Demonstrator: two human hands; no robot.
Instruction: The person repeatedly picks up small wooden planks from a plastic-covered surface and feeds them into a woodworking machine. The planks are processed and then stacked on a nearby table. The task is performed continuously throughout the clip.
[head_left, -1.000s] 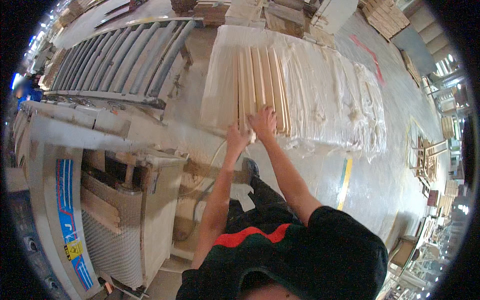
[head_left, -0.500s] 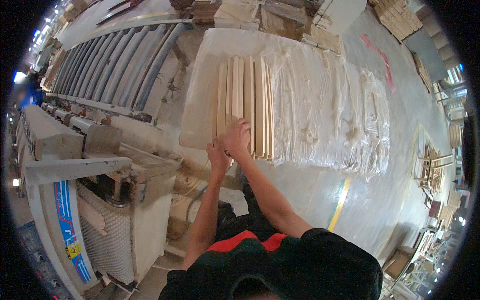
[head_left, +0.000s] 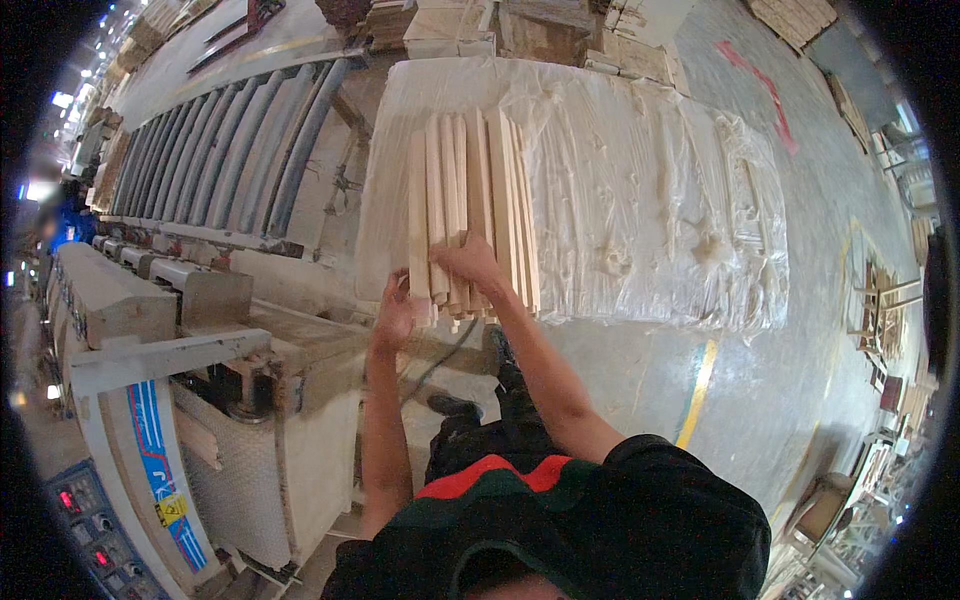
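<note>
Plastic sheeting (head_left: pixel 655 210) spreads right of wooden strips (head_left: pixel 480 180) my right hand (head_left: pixel 472 262) partly hides, left hand (head_left: pixel 396 316) at their near-left end, both grips unclear.

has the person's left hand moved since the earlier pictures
Yes, to the left: judged against the plastic-wrapped stack, the left hand is now nearer the stack's left edge than before.

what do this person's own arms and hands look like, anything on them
Both the left hand and the right hand are bare, with no gloves showing. The forearms are uncovered too, with no cables or markings to be seen. The right sleeve is short and black, part of a dark shirt with a red band across it.
</note>
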